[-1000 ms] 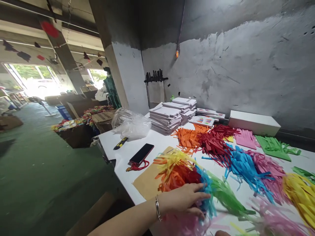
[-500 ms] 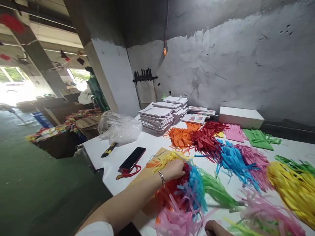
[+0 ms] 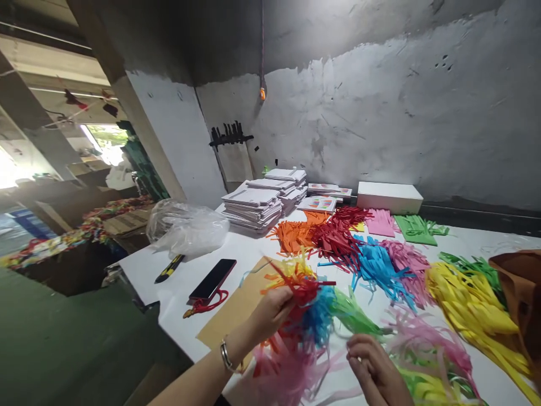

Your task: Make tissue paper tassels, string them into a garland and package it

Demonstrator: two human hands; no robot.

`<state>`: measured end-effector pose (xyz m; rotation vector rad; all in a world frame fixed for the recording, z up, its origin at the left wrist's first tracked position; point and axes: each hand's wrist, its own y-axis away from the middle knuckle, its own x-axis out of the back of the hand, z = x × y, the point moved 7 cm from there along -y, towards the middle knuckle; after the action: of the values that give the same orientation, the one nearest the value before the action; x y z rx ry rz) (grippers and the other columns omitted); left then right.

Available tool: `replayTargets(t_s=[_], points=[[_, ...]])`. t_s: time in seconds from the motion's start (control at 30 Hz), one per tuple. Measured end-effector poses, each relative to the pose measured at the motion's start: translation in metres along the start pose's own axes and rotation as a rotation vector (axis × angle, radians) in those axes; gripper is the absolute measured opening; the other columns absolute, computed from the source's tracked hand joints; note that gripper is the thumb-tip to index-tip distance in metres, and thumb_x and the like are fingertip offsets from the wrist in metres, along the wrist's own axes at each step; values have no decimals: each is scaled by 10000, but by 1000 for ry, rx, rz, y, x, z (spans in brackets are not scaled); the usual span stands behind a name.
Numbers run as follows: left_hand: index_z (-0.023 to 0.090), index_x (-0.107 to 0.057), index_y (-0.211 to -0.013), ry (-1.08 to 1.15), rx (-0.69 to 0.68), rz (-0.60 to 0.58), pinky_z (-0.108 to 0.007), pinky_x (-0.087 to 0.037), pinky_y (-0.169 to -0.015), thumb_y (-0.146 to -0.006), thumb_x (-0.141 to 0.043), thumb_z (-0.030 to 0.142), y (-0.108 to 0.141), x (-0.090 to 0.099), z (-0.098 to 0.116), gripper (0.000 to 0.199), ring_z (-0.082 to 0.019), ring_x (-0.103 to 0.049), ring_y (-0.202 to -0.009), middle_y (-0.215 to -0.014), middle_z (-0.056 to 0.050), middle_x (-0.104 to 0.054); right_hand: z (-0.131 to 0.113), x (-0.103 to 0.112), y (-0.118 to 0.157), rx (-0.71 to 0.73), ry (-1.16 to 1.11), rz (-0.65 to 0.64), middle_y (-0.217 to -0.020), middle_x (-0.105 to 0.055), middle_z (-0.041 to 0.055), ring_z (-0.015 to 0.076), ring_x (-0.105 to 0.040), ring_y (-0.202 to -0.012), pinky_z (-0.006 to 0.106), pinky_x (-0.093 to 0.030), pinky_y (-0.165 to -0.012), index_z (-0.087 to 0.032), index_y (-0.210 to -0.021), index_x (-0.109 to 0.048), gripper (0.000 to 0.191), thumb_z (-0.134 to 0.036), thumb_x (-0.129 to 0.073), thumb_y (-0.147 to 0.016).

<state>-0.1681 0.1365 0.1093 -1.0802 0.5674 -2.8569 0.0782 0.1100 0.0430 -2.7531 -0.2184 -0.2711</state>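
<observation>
Current step (judged): handling a single red tassel (image 3: 305,288) at the multicoloured cluster. The left hand (image 3: 274,304) has its grip clamped on the red tassel, thumb and fingers together on its near-left end; the loose strands fan out beyond the fingertips. The right hand (image 3: 376,366) is apart from it, near the bench edge, fingers curled; whether its grip holds anything cannot be told.

Position: the red tassel lies above the cluster, between the yellow tassel (image 3: 301,264) behind and the blue tassel (image 3: 320,314) to the right. The pink tassel (image 3: 287,369) is on the near side. A brown sheet (image 3: 228,310) lies on the bench (image 3: 249,248), left of the cluster.

Next move (judged): calls for keeping the pinch firm and the red strands clear of adjacent strands.
</observation>
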Motion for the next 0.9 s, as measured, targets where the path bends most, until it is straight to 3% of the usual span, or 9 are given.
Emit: replayTargets(t_s=[0.13, 0.33, 0.4, 0.53, 0.63, 0.7, 0.77, 0.83, 0.9], points=[[184, -705, -801, 142, 8, -33, -261, -478, -620, -942, -431, 271, 22, -36, 2, 320, -174, -576, -617, -695, -52, -679, -28, -1, -24, -87, -145, 28, -1316, -593, 117, 83, -593, -557, 247, -520, -598, -198, -876, -641, 321, -486, -529, -964], [174, -735, -952, 225, 19, -102, -294, -544, -779, -944, -473, 290, 39, -53, 14, 287, -211, -670, -826, -888, -88, -738, -57, -9, -46, 162, 11, 27, -906, -710, 62, 168, -681, -741, 264, -554, -668, -195, -875, -655, 272, -370, -487, -996], [190, -745, -986, 177, 54, -87, -328, -549, -833, -907, -545, 302, 43, -43, 6, 242, -227, -680, -882, -941, -89, -741, -55, 13, -48, 227, 80, 137, -891, -711, 60, 205, -678, -848, 319, -548, -787, -211, -847, -687, 256, -399, -549, -952], [181, -735, -1062, 6, 183, 94, -518, -481, -991, -832, -610, 279, 55, 2, -23, 280, -318, -641, -1059, -1111, -141, -690, -51, 99, -44, 277, 233, 558, -1043, -685, 122, 272, -610, -1012, 440, -446, -954, -186, -931, -697, 231, -401, -616, -907], [173, -707, -1060, -52, 213, 224, -567, -428, -1042, -904, -543, 315, 69, 27, -16, 267, -328, -598, -1125, -1158, -150, -646, -64, 142, -30, 272, 263, 702, -1050, -675, 103, 200, -610, -774, 361, -494, -756, -184, -974, -687, 180, -346, -633, -917], [199, -687, -1089, -50, 126, 299, -509, -447, -1045, -957, -507, 317, 78, 31, 16, 252, -290, -592, -1139, -1183, -124, -636, -86, 143, -17, 337, 246, 603, -1079, -678, 72, 146, -590, -649, 297, -495, -628, -208, -984, -681, 116, -291, -622, -927], [229, -670, -1149, -20, -59, 328, -443, -468, -1031, -976, -511, 287, 84, 21, 64, 241, -263, -585, -1162, -1218, -107, -629, -112, 119, -3, 451, 253, 327, -1078, -689, 52, 154, -645, -729, 274, -525, -663, -232, -974, -677, 94, -218, -593, -933], [252, -633, -1259, 21, -248, 257, -437, -441, -1057, -964, -549, 260, 90, -3, 113, 306, -276, -540, -1235, -1300, -114, -604, -131, 85, 16, 541, 251, 26, -1010, -708, 42, 176, -685, -863, 262, -549, -754, -247, -983, -670, 153, -155, -557, -936], [267, -587, -1340, 106, -322, 111, -462, -396, -1092, -945, -592, 260, 94, -37, 145, 395, -295, -522, -1255, -1323, -121, -603, -137, 62, 34, 558, 201, -115, -961, -711, 40, 176, -692, -915, 251, -554, -804, -247, -993, -655, 177, -128, -536, -939]])
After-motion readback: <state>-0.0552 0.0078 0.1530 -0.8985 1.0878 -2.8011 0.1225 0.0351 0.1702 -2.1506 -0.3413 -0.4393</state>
